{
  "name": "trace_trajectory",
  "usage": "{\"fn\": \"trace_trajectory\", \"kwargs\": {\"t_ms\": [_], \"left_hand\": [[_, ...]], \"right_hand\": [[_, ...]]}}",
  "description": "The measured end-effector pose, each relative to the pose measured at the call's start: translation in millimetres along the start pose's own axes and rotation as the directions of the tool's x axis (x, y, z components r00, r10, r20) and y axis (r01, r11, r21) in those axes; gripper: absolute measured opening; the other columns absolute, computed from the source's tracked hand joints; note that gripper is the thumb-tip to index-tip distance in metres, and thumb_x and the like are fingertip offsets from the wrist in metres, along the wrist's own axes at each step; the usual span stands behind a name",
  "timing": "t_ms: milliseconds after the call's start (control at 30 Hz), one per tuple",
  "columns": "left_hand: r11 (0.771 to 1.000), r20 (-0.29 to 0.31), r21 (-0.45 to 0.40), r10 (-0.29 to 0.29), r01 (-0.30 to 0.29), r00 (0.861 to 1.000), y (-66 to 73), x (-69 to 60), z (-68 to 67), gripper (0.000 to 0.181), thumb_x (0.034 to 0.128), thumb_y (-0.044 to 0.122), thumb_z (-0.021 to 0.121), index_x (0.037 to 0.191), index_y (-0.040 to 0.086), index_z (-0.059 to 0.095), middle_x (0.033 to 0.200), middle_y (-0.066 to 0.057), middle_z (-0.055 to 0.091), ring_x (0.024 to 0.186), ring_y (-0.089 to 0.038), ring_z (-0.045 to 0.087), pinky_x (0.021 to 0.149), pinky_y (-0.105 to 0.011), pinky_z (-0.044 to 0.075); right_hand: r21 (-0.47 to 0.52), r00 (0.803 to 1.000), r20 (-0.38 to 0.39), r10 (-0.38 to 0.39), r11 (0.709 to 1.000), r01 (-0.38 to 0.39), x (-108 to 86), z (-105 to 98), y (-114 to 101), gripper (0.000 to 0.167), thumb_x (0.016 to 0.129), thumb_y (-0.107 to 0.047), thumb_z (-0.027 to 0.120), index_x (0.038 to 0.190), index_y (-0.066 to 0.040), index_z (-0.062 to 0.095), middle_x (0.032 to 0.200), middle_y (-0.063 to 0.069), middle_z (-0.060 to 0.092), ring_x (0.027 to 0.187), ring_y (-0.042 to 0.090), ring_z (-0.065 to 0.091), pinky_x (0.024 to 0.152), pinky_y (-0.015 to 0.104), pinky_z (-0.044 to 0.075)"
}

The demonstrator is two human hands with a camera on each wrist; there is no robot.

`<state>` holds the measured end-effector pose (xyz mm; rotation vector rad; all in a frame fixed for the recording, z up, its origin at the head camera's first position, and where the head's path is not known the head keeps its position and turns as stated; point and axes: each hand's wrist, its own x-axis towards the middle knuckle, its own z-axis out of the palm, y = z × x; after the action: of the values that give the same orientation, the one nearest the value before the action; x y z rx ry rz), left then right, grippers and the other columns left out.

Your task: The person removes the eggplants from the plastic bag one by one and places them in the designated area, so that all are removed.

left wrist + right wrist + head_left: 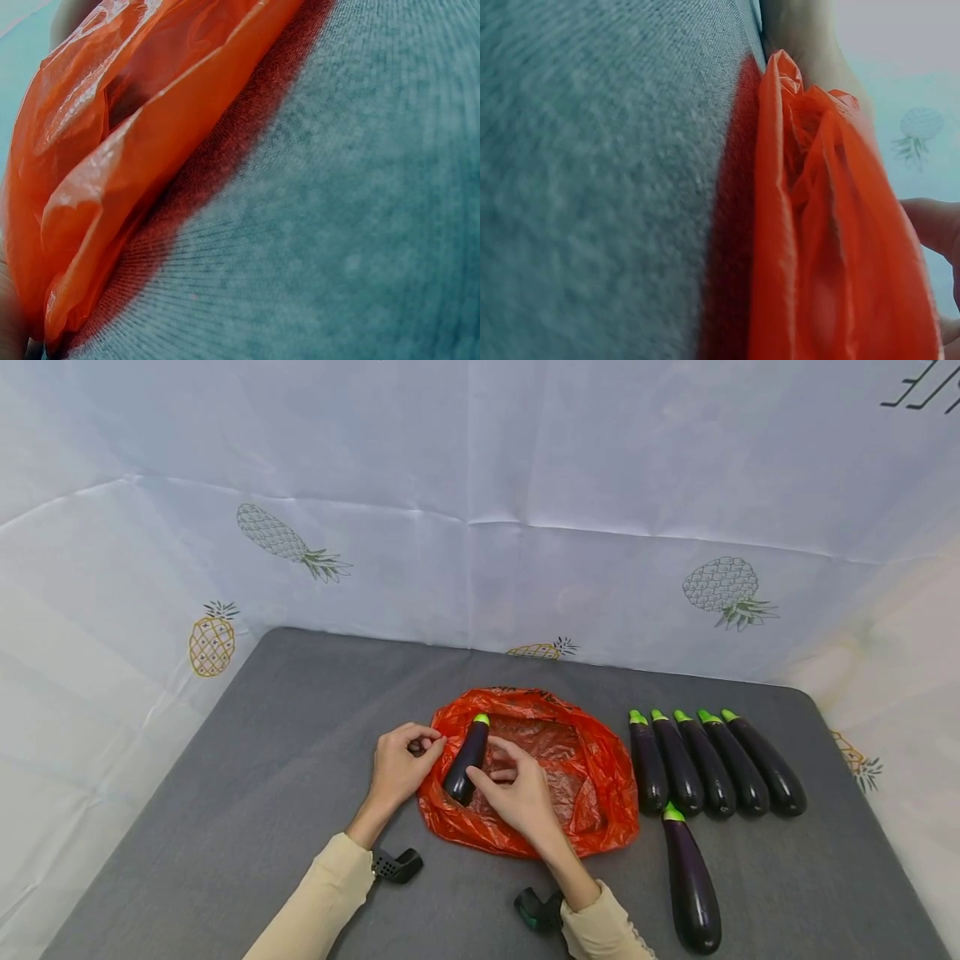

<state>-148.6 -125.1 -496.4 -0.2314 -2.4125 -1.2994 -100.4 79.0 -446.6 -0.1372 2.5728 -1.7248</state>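
A red plastic bag [611, 760] lies on the table with its mouth spread wide. Inside it, along the left side, rests a dark purple eggplant [467, 762] with its green stem end pointing away. My left hand [401, 764] pinches the bag's left rim between thumb and curled fingers. Over the bag's mouth is my right hand [525, 793], thumb and index finger apart, their tips at the eggplant's right side without closing round it. Both wrist views show the bag's red side [142, 165] close up, with only bits of fingers [934, 225] at the edges.
Right of the bag, several eggplants [716, 768] lie side by side in a row, green ends away. One more eggplant [692, 885] lies in front of them, nearer the table's front. The grey table [300, 718] meets a hanging pineapple-print cloth [480, 585] behind.
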Motion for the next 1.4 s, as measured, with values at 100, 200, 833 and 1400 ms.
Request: {"fn": "trace_trajectory", "kwargs": {"t_ms": [100,200,833,1400], "left_hand": [[1.0,0.004,0.001,-0.001,0.001,1.0,-0.1,0.2,0.0,0.006,0.0856,0.01,0.081,0.081,0.009,0.077,0.069,-0.001,0.064,0.061,-0.005,0.055,0.061,-0.022,0.05],[1.0,0.004,0.0,-0.002,0.002,1.0,-0.3,0.2,0.0,0.006,0.0856,0.01,0.081,0.081,0.009,0.077,0.069,-0.002,0.064,0.061,-0.005,0.055,0.061,-0.021,0.049],[1.0,-0.001,0.01,0.008,-0.008,1.0,0.0,0.1,0.1,0.006,0.0849,0.01,0.081,0.081,0.008,0.077,0.069,-0.002,0.064,0.062,-0.007,0.055,0.061,-0.021,0.049],[1.0,-0.001,0.005,-0.001,0.001,1.0,0.4,0.1,0.3,0.006,0.0847,0.01,0.081,0.081,0.009,0.077,0.069,-0.001,0.064,0.061,-0.006,0.054,0.061,-0.021,0.048]], "right_hand": [[0.009,1.0,-0.009,0.0,1.0,0.0,1.2,2,1,0.054,0.09,-0.023,0.079,0.137,-0.005,0.062,0.12,0.026,0.068,0.09,0.032,0.076,0.08,0.04,0.062],[0.008,1.0,-0.014,0.004,1.0,-0.004,2.4,5,2,0.055,0.09,-0.024,0.079,0.137,-0.004,0.061,0.12,0.026,0.068,0.09,0.032,0.075,0.08,0.041,0.062],[-0.012,1.0,-0.007,0.018,1.0,-0.018,6.7,19,0,0.064,0.088,-0.031,0.081,0.139,-0.001,0.058,0.108,0.023,0.071,0.078,0.027,0.076,0.071,0.035,0.062],[0.067,0.992,-0.003,0.13,0.989,-0.129,4.2,13,-1,0.061,0.086,-0.022,0.081,0.14,-0.008,0.059,0.112,0.022,0.069,0.083,0.026,0.074,0.076,0.038,0.062]]}}
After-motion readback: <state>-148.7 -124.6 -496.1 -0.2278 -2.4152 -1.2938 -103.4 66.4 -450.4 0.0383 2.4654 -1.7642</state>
